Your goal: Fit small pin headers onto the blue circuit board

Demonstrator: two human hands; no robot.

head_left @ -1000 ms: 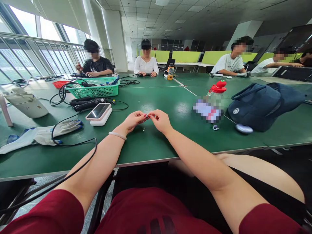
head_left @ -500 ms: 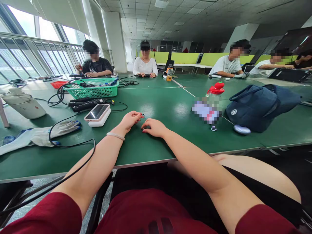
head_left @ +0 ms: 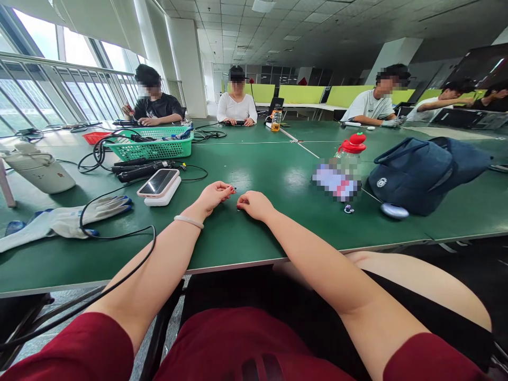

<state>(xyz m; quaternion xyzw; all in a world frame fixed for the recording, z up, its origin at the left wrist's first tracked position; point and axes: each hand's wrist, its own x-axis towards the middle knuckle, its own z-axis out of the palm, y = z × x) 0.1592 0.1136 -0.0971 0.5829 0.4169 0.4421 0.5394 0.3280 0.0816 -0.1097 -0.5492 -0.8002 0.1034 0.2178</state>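
Both hands are over the green table, a small gap between them. My left hand is closed in a pinch, and a tiny dark object shows at its fingertips, too small to name. My right hand is closed too, fingers curled down at the tabletop. A small light speck shows under its fingertips; what it holds, if anything, I cannot make out. Left of my left hand, a phone rests on a pale box.
A black cable crosses near my left forearm. White-and-blue gloves, a white bottle and a green basket stand left. Right are a red-lidded bottle, a blue bag and a mouse-like object. Several people sit around the table.
My right hand has shifted slightly right, away from my left, with its fingers drawn closer together. My left hand has barely moved. At the far right, a person has raised an arm.
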